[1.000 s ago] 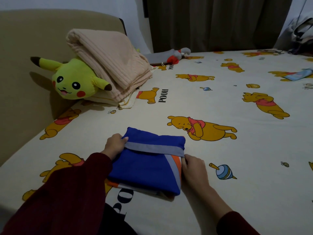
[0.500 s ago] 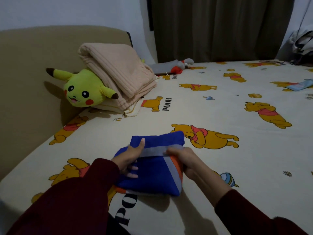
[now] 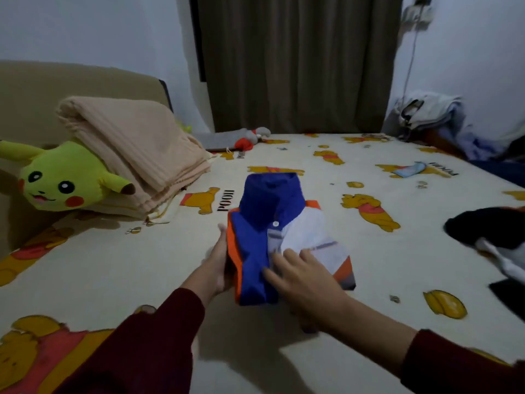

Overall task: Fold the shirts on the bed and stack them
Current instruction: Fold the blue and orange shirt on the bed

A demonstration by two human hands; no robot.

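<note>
A folded blue, white and orange collared shirt point(image 3: 264, 211) lies collar-side up in the middle of the bed point(image 3: 113, 268), its blue collar standing at the far end. My left hand point(image 3: 220, 264) presses flat against the shirt's left edge. My right hand point(image 3: 301, 277) lies on top of the near part of the shirt with straight, spread fingers. A dark shirt with white parts point(image 3: 488, 237) lies unfolded at the bed's right edge.
A green-yellow plush toy point(image 3: 62, 183) and a folded beige blanket point(image 3: 133, 146) sit at the headboard on the left. A grey and red soft toy point(image 3: 241, 137) lies by the dark curtain. A heap of clothes point(image 3: 434, 118) fills the far right corner.
The folded shirt has been flipped over, so its collar and button front now face up. My right hand moved from the shirt's side onto its top; the camera view rose and widened.
</note>
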